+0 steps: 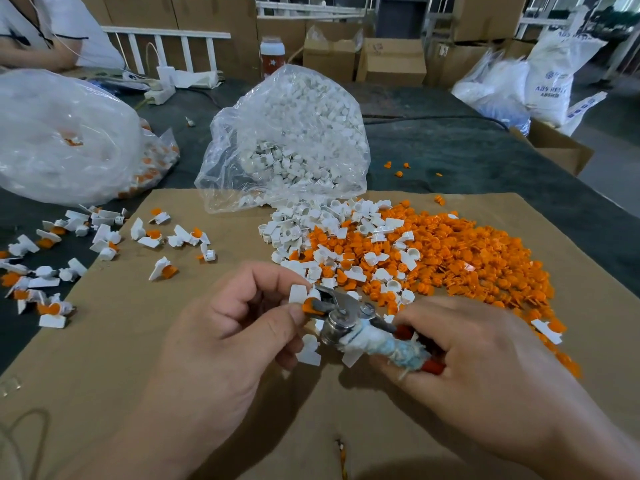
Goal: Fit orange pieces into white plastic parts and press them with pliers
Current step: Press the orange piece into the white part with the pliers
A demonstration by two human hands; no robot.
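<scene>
My left hand [239, 327] pinches a white plastic part [298, 293] with an orange piece [309, 305] set in it. My right hand [460, 348] grips the pliers [349, 320] by their cloth-wrapped, red handles. The metal jaws are closed on the orange piece at my left fingertips. A big heap of loose orange pieces [467, 258] lies to the right on the cardboard sheet [138, 341], mixed at its left edge with loose white parts [311, 223].
An open clear bag of white parts [287, 133] stands behind the heap. Assembled white-and-orange parts [104, 244] are scattered at the left. Another clear bag [65, 133] lies far left. A person's sleeve [52, 29] shows at the top left. Cardboard boxes [391, 60] line the back.
</scene>
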